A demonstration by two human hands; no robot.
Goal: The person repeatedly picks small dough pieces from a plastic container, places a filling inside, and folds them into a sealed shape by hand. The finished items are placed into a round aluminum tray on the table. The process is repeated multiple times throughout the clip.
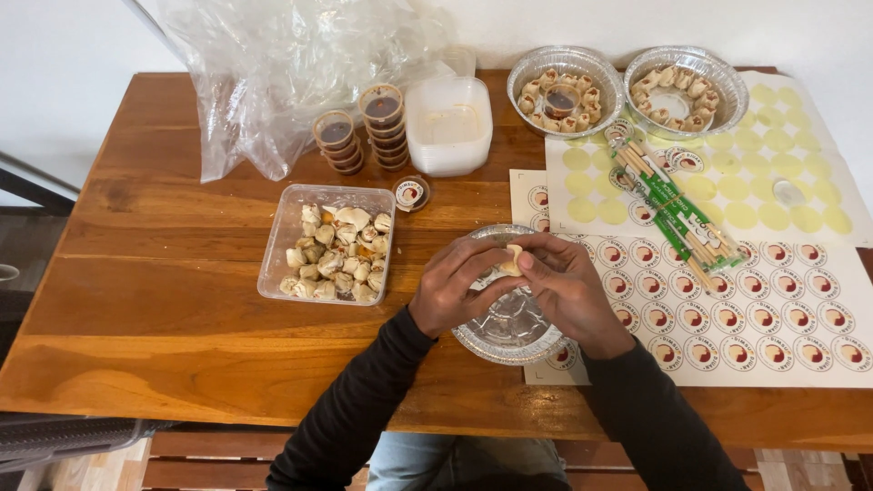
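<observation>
Left hand (pixel 455 289) and right hand (pixel 566 289) together, fingertips of both pinching one dumpling (pixel 512 262) over an empty foil dish (pixel 509 329). Just left — a clear tub of dumplings (pixel 330 244). Right — sticker sheets (pixel 727 305) with wrapped chopsticks (pixel 677 211). Beyond: sauce cups (pixel 364 132), plastic bag (pixel 282 64), two filled foil dishes (pixel 627 86).

dumpling (pixel 513 261) | pale, small | pinched between fingers | above round foil tray (pixel 509 341)
</observation>
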